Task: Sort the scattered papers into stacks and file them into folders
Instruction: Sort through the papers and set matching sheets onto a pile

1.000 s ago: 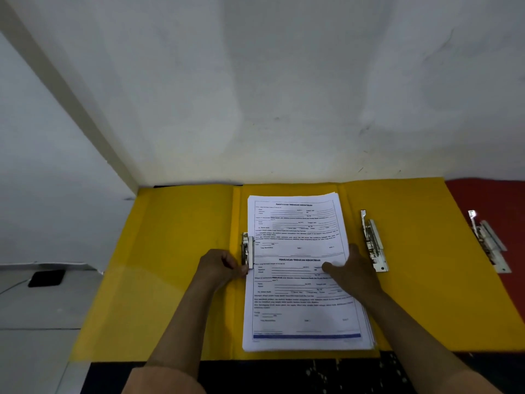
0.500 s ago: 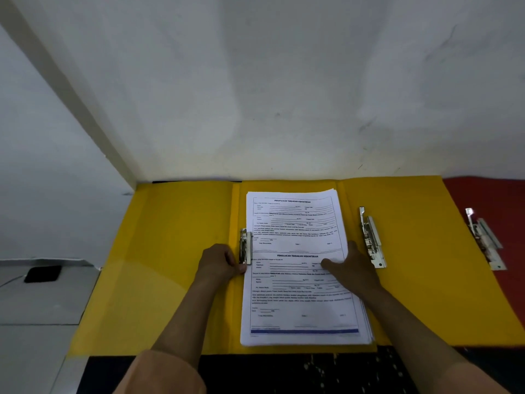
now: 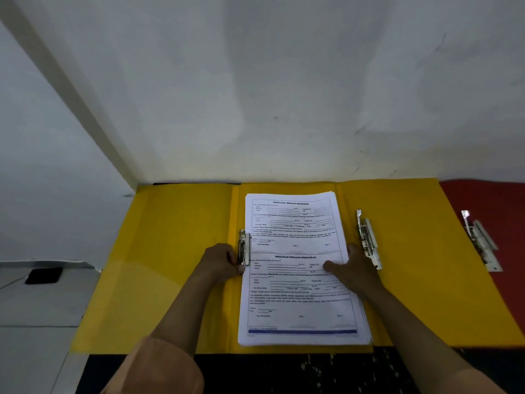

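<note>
- Head view: paper stack (image 3: 301, 268) lies flat on open yellow folder (image 3: 170, 265), sitting on the folder's middle panel, just R of the spine fold.
- Stack's long axis runs away from the person toward the wall (image 3: 255, 95); printed heading at far end, blue strip at near end, so it reads upright for them.
- Metal clip (image 3: 244, 247) sits on stack's L edge, about halfway along, its own long axis parallel w/ the stack's.
- Left hand (image 3: 220, 263) is right up against that clip from the L, fingers curled, tips touching its near end. Looks like a pinch on the clip, but fingertips are partly hidden.
- Right hand (image 3: 352, 271) lies flat across stack's R edge, fingers spread & straight, pressing sheets down, gripping nothing.
- So the clip is L hand's job, prob. being worked shut; R hand just steadies.
- Spare clip (image 3: 368, 240) lies loose on the R flap, just beside R hand. Red folder (image 3: 488, 200) w/ its own fastener (image 3: 480, 240) further R.
</note>
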